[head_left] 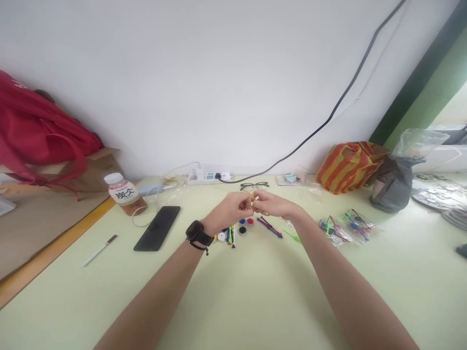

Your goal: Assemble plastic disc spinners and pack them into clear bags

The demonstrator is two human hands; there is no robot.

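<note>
Above the middle of the table, my left hand [233, 209] and my right hand [273, 203] meet at the fingertips. A thin yellow plastic stick [254, 198] shows between the fingers of my right hand. My left hand is closed in a pinch against it, and what lies inside those fingers is hidden. Under the hands are small round pieces, among them a blue one [242, 221], a red one [250, 221], a black one [242, 231] and a white one [221, 236]. Several coloured sticks [231, 236] lie beside my left wrist, and red and blue sticks [270, 227] below my right hand.
On the left are a black phone [157, 228], a bottle [126, 195] and a white pen [99, 251]. Glasses [254, 186] and a power strip [208, 178] lie near the wall. Bagged plastic parts [346, 227], a striped bag [346, 167] and a grey bag [393, 187] are right.
</note>
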